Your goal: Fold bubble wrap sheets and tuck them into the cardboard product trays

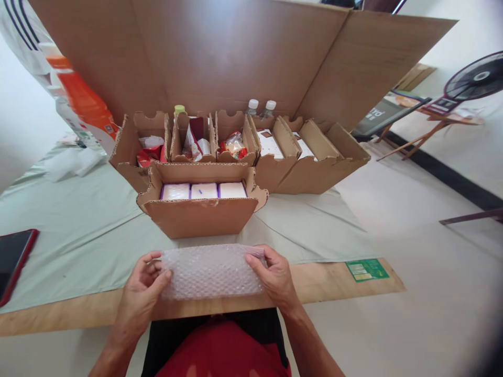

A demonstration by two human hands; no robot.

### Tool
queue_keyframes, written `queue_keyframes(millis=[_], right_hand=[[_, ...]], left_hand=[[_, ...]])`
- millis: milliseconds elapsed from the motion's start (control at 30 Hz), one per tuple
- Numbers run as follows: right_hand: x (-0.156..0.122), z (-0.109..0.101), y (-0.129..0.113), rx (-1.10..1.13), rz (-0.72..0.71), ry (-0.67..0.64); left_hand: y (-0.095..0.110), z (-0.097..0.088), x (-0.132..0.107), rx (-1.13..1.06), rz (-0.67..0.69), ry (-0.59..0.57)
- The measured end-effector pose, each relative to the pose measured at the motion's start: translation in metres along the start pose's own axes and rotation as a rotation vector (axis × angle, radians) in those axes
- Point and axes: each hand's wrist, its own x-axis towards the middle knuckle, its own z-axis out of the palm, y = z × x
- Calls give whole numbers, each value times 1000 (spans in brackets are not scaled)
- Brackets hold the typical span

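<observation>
A folded piece of bubble wrap [210,271] lies across the near table edge, held at both ends. My left hand [143,293] grips its left end with fingers curled over it. My right hand [273,276] pinches its right end. Just beyond stands an open cardboard box [198,217] holding three white packets side by side [203,190].
A row of open cardboard bins [236,141] holds snack packets, bottles and boxes, backed by a tall cardboard sheet [220,57]. A red-cased phone [13,259] lies at the left on the pale green cloth [78,230]. A fan [477,78] and wooden stand are at the right.
</observation>
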Motion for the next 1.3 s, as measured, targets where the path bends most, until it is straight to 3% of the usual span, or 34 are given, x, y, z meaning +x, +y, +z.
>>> queue_keyframes(millis=[167, 233, 300, 333, 400, 500, 567, 633, 733, 900, 1067, 1167, 1233, 1300], right_hand=[[13, 2, 28, -540, -197, 153], [12, -3, 33, -714, -247, 243], [8, -3, 29, -803, -309, 238], [5, 2, 25, -823, -353, 184], [1, 21, 16, -835, -454, -24], [-2, 61, 11, -821, -594, -342], [-1, 78, 16, -813, -650, -433], [-1, 78, 23, -817, -657, -455], [-3, 51, 34, -853, -588, -438], [-10, -1, 48, -984, -431, -315], [-7, -24, 50, -983, -360, -101], [5, -20, 42, -939, -330, -8], [14, -12, 37, -916, -314, -12], [20, -2, 35, -858, -290, -25]], left_hand=[[-9, 0, 11, 834, 286, 87], [-8, -1, 9, 998, 506, 197], [-7, 0, 3, 1060, 792, 241], [-7, 3, 0, 1086, 914, 193], [-11, 10, -4, 1153, 1087, -17], [-28, 18, -3, 1262, 1202, -295], [-40, 18, 3, 1331, 1211, -344], [-48, 14, 8, 1393, 1162, -367], [-51, 10, 10, 1427, 1079, -394], [-49, 12, 7, 1369, 1109, -365], [-44, 7, 11, 1345, 1147, -377], [-38, -1, 13, 1240, 1071, -140], [-34, -3, 14, 1214, 949, 60], [-31, -2, 15, 1250, 832, 164]])
